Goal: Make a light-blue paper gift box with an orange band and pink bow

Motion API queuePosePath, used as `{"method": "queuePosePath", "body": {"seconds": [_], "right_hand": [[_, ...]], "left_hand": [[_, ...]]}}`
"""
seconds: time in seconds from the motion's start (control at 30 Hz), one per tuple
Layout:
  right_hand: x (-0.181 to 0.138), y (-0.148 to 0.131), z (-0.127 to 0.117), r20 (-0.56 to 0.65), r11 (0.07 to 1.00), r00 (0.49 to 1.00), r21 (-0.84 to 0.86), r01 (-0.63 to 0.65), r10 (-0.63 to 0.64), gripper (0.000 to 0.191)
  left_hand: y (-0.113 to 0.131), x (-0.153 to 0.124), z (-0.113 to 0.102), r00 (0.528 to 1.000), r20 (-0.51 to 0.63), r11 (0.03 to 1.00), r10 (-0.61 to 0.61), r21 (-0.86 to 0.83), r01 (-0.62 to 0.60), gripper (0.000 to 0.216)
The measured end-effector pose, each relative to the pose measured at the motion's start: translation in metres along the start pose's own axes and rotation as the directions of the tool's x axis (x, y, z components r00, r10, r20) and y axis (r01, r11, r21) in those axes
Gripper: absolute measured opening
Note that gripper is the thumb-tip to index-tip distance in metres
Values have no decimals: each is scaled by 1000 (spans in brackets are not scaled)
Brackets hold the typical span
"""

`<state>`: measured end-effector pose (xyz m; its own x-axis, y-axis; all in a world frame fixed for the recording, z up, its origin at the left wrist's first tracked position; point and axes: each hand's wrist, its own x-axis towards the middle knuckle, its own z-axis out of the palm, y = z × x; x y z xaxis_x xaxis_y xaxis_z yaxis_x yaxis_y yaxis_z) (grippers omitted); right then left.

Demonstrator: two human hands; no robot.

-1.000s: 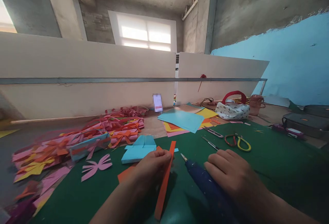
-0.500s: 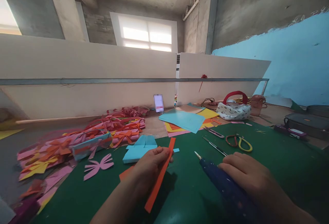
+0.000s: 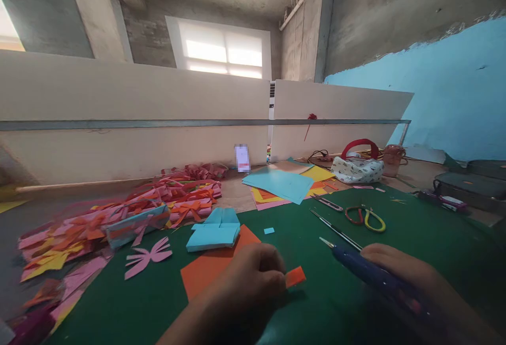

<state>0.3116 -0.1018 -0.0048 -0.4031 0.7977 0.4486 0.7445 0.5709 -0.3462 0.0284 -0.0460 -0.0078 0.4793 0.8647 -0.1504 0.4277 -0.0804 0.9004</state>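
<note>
My left hand (image 3: 261, 276) is closed around an orange paper strip (image 3: 296, 277), and only one short end shows past the fingers. Under that hand, partly covered, lies an orange paper sheet (image 3: 205, 271). A folded light-blue paper piece (image 3: 213, 237) rests just beyond it. My right hand (image 3: 399, 268) is shut on a dark blue glue gun (image 3: 367, 268), its metal tip pointing forward and left. Close to the gun, a thin metal-tipped tool (image 3: 334, 227) lies on the green mat (image 3: 316, 313).
Yellow-and-red-handled scissors (image 3: 373, 221) and a craft knife (image 3: 328, 202) lie toward the back. Behind them are coloured paper sheets (image 3: 280, 184). At left are a pink cut-paper bow (image 3: 148, 257) and a heap of paper bows (image 3: 130, 202). A patterned bag (image 3: 358, 170) stands at back right.
My left hand has turned over and come nearer and to the right, with the strip now mostly hidden. My right hand and the glue gun have shifted right.
</note>
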Motion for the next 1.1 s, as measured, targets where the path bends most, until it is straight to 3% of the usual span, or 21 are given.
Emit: {"method": "queuePosePath", "body": {"seconds": [0.17,0.3,0.47,0.63,0.73,1.1], "right_hand": [[-1,-12,-3,155,970,964,84,-230,216,9],[9,-14,-1,322,954,912,68,-291,255,9],[38,-13,-5,422,903,846,124,-411,327,14],[63,-17,-4,590,850,780,285,-442,208,10],[70,-17,-3,636,835,746,289,-468,198,15],[78,-22,-3,646,875,742,239,-421,181,17]], "left_hand": [[-5,3,-1,997,-41,989,61,134,-55,6],[-5,3,0,996,-51,985,75,159,-66,10],[-4,5,2,996,-27,971,87,227,-78,21],[-9,9,2,992,-28,963,123,246,-112,25],[-8,9,1,993,-14,966,114,237,-108,23],[-7,9,2,994,-19,947,104,307,-93,26]]}}
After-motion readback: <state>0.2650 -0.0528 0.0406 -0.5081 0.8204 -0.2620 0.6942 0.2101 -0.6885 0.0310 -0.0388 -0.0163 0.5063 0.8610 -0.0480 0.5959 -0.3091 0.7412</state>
